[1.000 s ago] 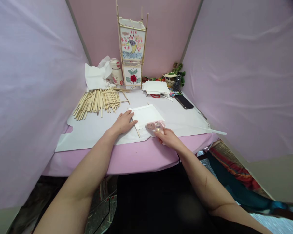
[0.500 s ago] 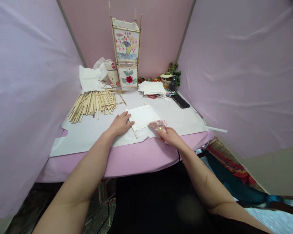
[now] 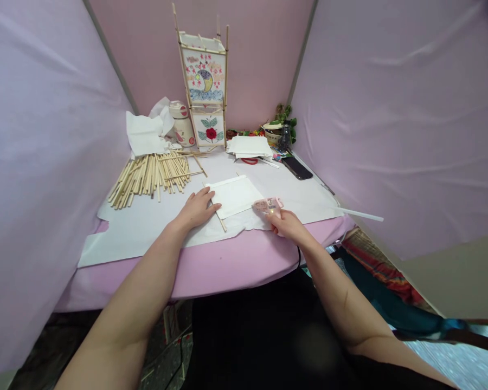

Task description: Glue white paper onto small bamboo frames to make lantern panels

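Note:
A white paper panel [image 3: 236,196] lies flat at the front of the table. A thin wooden stick [image 3: 221,221] runs along its left edge. My left hand [image 3: 198,208] rests there with fingers spread, pressing on the stick and the panel's edge. In my right hand [image 3: 285,223] is a pink glue gun [image 3: 269,206], gripped by its handle. Its nozzle points left, at the panel's near right corner; whether it touches the paper I cannot tell. A dark cord hangs below that hand.
Many loose wooden sticks [image 3: 146,176] are heaped at left, near crumpled white paper [image 3: 146,132] and a bottle [image 3: 183,129]. Behind stands a tall lantern-like frame [image 3: 205,76] with drawings. White sheets [image 3: 249,146], red-handled scissors [image 3: 250,161], a phone [image 3: 296,168] and a glue stick [image 3: 361,214] lie rightward.
The glue gun in my right hand has slid rightward along the panel's near edge to its corner. My left hand stays on the stick. The whole view has shifted slightly.

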`<state>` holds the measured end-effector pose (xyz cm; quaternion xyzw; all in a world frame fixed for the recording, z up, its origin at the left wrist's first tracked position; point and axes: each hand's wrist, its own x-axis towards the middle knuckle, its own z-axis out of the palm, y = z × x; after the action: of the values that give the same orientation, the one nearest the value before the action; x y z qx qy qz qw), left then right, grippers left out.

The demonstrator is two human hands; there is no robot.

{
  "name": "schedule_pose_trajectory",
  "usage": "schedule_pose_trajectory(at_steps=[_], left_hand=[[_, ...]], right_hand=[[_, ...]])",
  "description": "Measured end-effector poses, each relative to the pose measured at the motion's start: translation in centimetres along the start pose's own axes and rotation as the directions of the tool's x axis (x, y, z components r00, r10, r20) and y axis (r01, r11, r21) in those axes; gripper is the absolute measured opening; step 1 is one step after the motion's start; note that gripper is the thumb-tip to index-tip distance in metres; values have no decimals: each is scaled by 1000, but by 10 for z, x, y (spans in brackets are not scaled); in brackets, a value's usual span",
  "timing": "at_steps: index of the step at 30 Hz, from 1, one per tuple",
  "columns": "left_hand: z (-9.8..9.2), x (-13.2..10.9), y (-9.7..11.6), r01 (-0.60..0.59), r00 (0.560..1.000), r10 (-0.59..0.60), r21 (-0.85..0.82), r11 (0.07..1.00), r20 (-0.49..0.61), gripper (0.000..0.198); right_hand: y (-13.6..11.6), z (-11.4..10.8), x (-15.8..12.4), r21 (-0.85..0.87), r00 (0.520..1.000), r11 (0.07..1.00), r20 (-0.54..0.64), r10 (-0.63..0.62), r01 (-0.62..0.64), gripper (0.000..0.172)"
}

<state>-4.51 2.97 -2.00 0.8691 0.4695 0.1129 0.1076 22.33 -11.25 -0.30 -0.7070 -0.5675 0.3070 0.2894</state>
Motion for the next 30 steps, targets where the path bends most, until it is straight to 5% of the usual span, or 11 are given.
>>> schedule_pose_trajectory(at_steps=[30], left_hand=[[-3,-1,3,10,1000,-11,11,1000,10,56]], right_hand=[[15,-13,6,31,992,994,-78,103,-101,43]])
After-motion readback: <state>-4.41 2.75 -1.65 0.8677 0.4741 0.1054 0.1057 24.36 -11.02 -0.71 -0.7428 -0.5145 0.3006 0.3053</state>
